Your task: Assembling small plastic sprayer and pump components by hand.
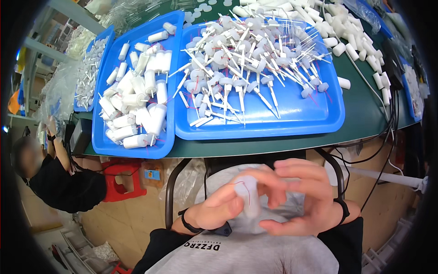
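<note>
Hands were both low over the lap, below the green table edge [273,145]. Left hand [219,208] was clamped round a small white plastic bottle with a thin red thread at its top [248,196]; thumb and fingers wrapped its body. Right hand [301,201] was curled in from the other side, fingertips meeting at the bottle's top. Whether it pinched the thread or only touched the cap, I couldn't tell; motion blur.

Judgement on the step: the bottle looked light and slick, so the left grip needed to stay firm on the body while the right did the fine work at the top. Keeping both wrists close together over the lap would have steadied it.

Room: open space between lap and table edge, enough for the hands. Two blue plastic trays sat just above. The narrow blue tray of finished white bottles [102,141] overhung the table edge slightly at its near corner; a reach up could have knocked it. The wide blue tray of white pump heads with long dip tubes [292,123] lay beside it, touching or nearly so. Black cables [388,132] hung off the table at right. Another person in a black top [64,182] sat well apart at left, beside a red stool [121,180].
</note>
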Tool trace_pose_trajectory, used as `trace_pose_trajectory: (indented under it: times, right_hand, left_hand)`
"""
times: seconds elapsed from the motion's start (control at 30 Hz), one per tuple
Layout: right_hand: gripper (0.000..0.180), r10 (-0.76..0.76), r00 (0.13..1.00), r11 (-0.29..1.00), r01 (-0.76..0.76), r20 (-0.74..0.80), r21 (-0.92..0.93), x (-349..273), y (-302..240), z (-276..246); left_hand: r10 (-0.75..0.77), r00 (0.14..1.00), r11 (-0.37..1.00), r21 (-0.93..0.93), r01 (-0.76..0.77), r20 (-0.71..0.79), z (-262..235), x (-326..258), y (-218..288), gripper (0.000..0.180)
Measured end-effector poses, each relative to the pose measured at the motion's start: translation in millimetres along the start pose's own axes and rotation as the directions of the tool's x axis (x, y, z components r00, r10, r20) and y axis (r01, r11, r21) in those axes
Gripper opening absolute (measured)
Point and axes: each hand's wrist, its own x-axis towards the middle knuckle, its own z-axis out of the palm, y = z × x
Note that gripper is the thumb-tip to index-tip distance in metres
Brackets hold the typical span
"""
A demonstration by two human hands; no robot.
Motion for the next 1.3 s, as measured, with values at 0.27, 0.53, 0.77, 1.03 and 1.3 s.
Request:
trace_pose_trajectory:
  times: [0.27,0.53,0.77,1.03,1.3]
  right_hand:
    - [0.030,-0.111,0.993,0.946,0.115,0.031,-0.304,0.3,-7.3,-10.2]
    - [0.031,-0.099,0.994,0.898,0.070,-0.045,-0.435,-4.6,-7.0,-12.0]
    - [0.030,-0.071,0.994,0.963,0.046,-0.084,-0.264,-11.8,-1.0,-13.3]
    - [0.030,0.113,0.993,0.981,-0.104,0.045,-0.166,9.1,-0.1,-11.8]
    - [0.026,0.029,0.994,0.938,0.010,0.107,-0.347,27.8,2.6,-16.1]
  left_hand:
    - [0.163,0.983,0.980,-0.100,-0.171,-0.082,10.5,6.2,-16.5,0.054]
    - [0.275,0.952,0.933,-0.201,-0.297,-0.133,22.8,20.0,-33.7,0.039]
    - [0.281,0.949,0.896,-0.315,-0.314,-0.145,31.8,32.4,-35.5,0.031]
    - [0.353,0.856,0.896,-0.125,-0.425,-0.377,-6.6,15.8,21.4,0.039]
    - [0.533,0.654,0.484,-0.440,-0.756,-0.537,-30.5,-26.9,117.4,0.064]
